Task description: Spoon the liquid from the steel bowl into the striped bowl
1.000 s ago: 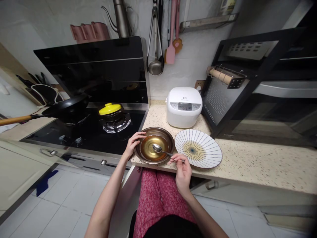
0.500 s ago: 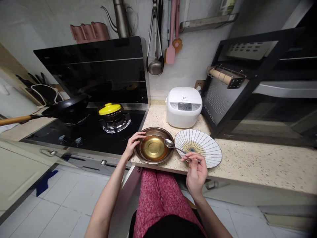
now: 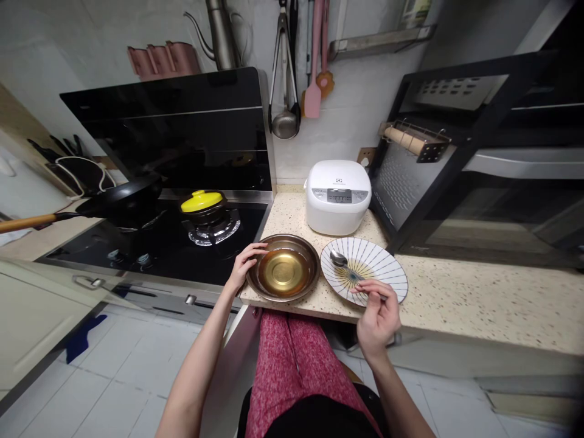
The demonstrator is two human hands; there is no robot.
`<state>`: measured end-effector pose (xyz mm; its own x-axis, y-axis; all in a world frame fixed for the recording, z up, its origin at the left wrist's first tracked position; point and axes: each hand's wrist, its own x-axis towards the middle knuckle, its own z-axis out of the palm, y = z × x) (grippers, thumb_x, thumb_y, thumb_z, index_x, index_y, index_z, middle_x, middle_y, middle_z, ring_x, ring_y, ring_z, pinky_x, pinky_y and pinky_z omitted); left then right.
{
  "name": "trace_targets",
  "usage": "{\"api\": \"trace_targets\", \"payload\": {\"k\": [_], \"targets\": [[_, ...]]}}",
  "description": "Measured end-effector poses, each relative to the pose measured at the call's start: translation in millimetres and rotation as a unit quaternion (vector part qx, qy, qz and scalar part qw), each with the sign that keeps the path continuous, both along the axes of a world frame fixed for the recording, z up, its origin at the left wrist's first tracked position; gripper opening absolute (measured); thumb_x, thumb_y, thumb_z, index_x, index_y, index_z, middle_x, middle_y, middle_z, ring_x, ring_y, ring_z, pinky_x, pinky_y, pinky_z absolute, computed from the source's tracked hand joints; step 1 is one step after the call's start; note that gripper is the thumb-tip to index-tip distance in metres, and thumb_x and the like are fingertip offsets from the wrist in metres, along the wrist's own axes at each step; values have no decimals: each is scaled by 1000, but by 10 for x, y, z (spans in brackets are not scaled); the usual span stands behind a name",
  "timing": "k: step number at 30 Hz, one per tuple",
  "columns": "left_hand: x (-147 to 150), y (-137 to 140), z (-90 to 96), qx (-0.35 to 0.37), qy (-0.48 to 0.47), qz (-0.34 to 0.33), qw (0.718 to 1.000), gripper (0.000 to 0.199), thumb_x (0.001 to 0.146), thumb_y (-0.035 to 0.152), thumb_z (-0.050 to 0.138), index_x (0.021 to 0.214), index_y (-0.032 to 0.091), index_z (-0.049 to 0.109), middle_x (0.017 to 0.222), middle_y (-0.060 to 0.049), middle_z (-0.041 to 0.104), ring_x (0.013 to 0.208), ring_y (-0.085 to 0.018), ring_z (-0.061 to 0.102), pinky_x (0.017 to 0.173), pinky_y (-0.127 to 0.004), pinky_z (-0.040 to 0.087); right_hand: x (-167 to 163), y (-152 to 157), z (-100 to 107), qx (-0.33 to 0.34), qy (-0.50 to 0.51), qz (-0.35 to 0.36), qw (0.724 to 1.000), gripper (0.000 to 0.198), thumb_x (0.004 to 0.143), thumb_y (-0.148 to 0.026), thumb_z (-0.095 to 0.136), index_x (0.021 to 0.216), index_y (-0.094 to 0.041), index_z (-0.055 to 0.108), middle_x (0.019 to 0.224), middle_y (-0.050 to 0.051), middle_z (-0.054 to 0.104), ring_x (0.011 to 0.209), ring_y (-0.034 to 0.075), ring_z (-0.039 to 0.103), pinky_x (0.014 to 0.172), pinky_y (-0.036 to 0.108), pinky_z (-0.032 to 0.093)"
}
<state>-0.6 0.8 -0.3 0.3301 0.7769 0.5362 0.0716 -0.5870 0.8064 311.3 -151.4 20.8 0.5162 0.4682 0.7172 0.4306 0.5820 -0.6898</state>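
Spoon [image 3: 338, 259] is pinched by its handle in the right hand [image 3: 378, 316], over the striped plate [image 3: 393, 275], likely for reach. The metal bowl [image 3: 314, 267] is touched at its rim by the left hand [image 3: 243, 266], perhaps to steady it; whether gripped cannot be told. Hands are apart. Both dishes are set on a speckled counter [image 3: 479, 298], near a white rice cooker [image 3: 338, 213] and black stove [image 3: 168, 246].

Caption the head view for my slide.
Right hand holds metal spoon over white striped plate; left hand touches round metal bowl.

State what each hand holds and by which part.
Right hand: spoon, by its handle. Left hand: at the bowl's rim; whether it grips cannot be told.
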Motion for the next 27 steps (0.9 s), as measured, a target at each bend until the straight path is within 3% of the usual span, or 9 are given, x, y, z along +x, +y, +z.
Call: {"api": "trace_targets", "payload": {"k": [10,27], "targets": [[7,0,17,-1,1,2,1000,34,90,27,55,110,21,81,134,-11,70,129,-35,59,118,-55,38,78,18,-103,48,-204,-30,977,24,99,-8,47,104,-22,65,93,6,72,88,21,71,77,38,58],[14,-13,19,-4,-1,3,1000,34,90,28,55,110,21,82,134,-12,70,129,-35,60,117,-57,38,176,71,-91,70,-247,-35,966,32,96,-6,46,110,-25,68,96,6,76,88,23,73,73,41,59]]}}
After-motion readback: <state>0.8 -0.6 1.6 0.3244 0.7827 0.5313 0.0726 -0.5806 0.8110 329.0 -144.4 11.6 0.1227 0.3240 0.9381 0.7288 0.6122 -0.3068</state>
